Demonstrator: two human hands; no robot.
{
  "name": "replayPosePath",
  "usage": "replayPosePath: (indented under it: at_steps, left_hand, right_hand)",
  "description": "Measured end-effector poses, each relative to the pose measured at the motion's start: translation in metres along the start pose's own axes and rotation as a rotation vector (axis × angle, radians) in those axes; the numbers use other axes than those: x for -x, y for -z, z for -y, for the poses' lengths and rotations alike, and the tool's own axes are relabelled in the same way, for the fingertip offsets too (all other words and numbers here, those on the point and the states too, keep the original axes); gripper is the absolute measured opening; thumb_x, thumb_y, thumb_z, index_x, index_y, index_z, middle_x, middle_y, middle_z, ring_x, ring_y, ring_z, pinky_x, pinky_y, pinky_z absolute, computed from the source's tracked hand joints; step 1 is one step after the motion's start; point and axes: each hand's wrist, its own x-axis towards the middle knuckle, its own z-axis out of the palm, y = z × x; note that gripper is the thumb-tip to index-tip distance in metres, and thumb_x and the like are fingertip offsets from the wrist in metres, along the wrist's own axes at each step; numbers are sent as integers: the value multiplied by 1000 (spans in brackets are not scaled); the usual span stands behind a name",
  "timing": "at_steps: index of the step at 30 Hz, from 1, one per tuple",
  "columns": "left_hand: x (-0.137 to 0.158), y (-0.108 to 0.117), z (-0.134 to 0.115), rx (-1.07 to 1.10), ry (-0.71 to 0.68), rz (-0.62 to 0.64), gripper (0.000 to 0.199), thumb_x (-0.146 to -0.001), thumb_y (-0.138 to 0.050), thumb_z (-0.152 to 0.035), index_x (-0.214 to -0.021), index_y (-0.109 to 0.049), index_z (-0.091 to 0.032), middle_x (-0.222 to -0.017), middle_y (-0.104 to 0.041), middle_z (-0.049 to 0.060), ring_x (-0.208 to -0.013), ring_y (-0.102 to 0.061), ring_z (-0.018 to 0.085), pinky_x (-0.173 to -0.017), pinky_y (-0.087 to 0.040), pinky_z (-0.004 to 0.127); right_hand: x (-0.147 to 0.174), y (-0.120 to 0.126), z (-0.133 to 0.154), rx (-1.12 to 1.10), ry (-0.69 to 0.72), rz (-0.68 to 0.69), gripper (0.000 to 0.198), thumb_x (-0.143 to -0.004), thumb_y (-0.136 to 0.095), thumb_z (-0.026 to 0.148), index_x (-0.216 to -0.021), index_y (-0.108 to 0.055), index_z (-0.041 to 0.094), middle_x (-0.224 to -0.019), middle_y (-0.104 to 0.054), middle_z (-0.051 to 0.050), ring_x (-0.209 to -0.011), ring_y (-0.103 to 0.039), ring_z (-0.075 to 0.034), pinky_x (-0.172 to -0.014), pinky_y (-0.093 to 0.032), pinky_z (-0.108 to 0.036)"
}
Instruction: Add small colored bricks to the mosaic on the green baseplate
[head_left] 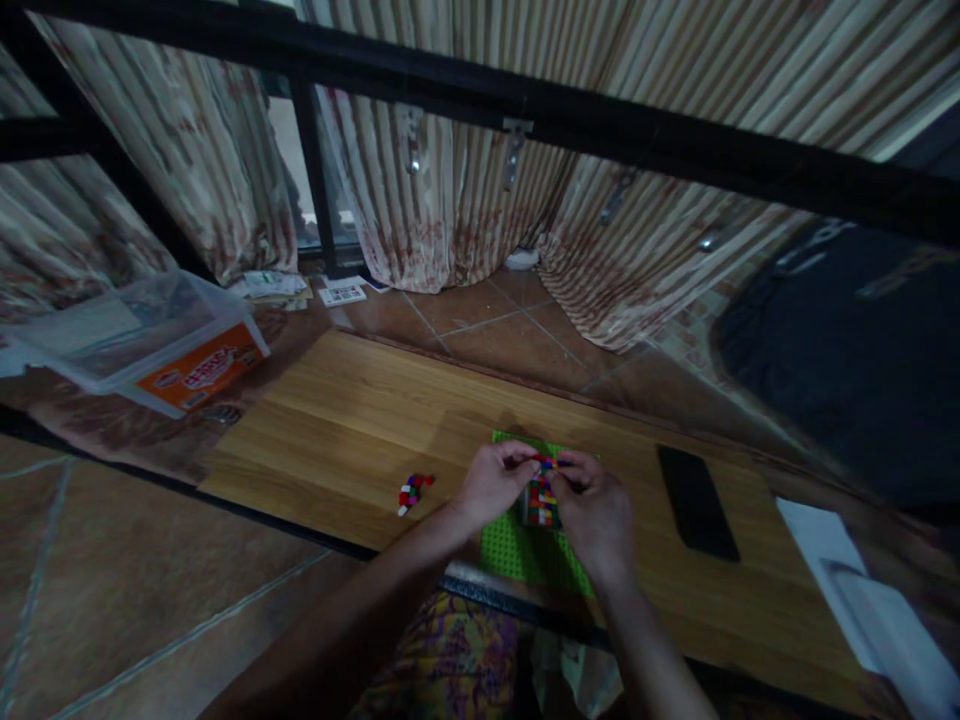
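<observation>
A green studded baseplate (pixel 517 560) lies near the front edge of the wooden board, with a block of multicoloured toy bricks (pixel 541 505) built on it. Both my hands are over the far part of this build. My left hand (pixel 495 480) comes from the left, its thumb and fingers pinched at small bricks on the build's far edge. From the right, my right hand (pixel 596 505) pinches at the same row, close to the left fingertips. Which brick each hand grips is too small to make out. A small pile of loose bricks (pixel 411 493) lies left of the baseplate.
A black phone-like slab (pixel 697 502) lies to the right on the wooden board (pixel 337 420). White papers (pixel 847 570) sit at the right end. A clear plastic bin (pixel 150 340) with an orange label stands far left. A dark metal bar (pixel 480 85) crosses before striped curtains.
</observation>
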Motion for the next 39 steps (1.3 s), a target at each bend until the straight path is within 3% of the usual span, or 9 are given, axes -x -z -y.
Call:
replayPosePath:
  at_steps: [4, 8, 11, 14, 20, 25, 30, 35, 39]
  left_hand:
    - [15, 17, -9, -61, -15, -34, 25, -82, -55, -26, -102, -67, -16, -71, -64, 0, -64, -58, 12, -64, -48, 24]
    - [52, 64, -14, -293, -87, -163, 28, -87, -50, -29, -109, -64, -17, -94, -69, 5, -83, -64, 15, -75, -50, 26]
    - [86, 104, -9, -510, -103, -283, 25, -85, -55, -28, -107, -63, -18, -99, -68, 5, -88, -64, 16, -79, -52, 28]
    - [110, 128, -2, -703, -121, -287, 30, -82, -60, -26, -111, -60, -21, -109, -65, 6, -97, -63, 18, -86, -51, 31]
    - [112, 126, 3, -964, -175, -256, 50, -72, -70, -23, -119, -54, -20, -123, -58, 9, -113, -56, 24, -97, -47, 37]
    - [101, 119, 9, -1051, -214, -264, 40, -75, -65, -23, -113, -54, -20, -116, -60, 9, -108, -56, 24, -94, -49, 37]
    - [94, 115, 13, -1079, -284, -280, 23, -83, -56, -23, -106, -56, -20, -107, -60, 9, -100, -58, 23, -89, -50, 36]
    - [87, 108, 15, -1099, -326, -271, 13, -88, -48, -19, -96, -58, -19, -98, -62, 7, -95, -59, 21, -85, -50, 34]
    - [79, 103, 18, -1121, -339, -270, 16, -89, -46, -18, -97, -60, -19, -100, -63, 8, -94, -59, 21, -86, -50, 36]
  right_hand:
    - [8, 1, -2, -9, 29, -68, 32, -79, -57, 37, -99, -65, 14, -79, -73, -10, -68, -69, -23, -60, -52, -31]
    - [33, -10, 3, -34, 141, -133, 28, -86, -52, 38, -97, -68, 18, -92, -72, -10, -81, -69, -23, -73, -53, -34]
    - [50, -33, 12, -34, 305, 60, 25, -90, -48, 32, -98, -69, 21, -100, -71, -7, -91, -66, -21, -81, -51, -34]
    - [56, -62, 23, 30, 415, 245, 25, -91, -46, 23, -103, -68, 22, -98, -70, -6, -92, -64, -20, -83, -50, -34]
    - [45, -103, 32, 215, 502, 359, 23, -88, -51, 16, -106, -65, 19, -97, -64, -7, -93, -61, -23, -84, -48, -34]
    - [44, -114, 33, 239, 490, 340, 15, -89, -51, 17, -89, -66, 20, -89, -62, -7, -87, -60, -23, -79, -46, -34]
    - [53, -97, 36, 187, 469, 313, 18, -91, -47, 18, -89, -65, 20, -87, -64, -5, -84, -62, -19, -76, -47, -29]
    - [61, -38, 25, 11, 287, 167, 19, -91, -49, 31, -92, -67, 22, -88, -71, -2, -78, -67, -18, -71, -50, -27]
    - [45, 9, 4, 54, 140, -7, 21, -85, -56, 38, -90, -69, 22, -85, -73, -4, -75, -69, -21, -66, -51, -29]
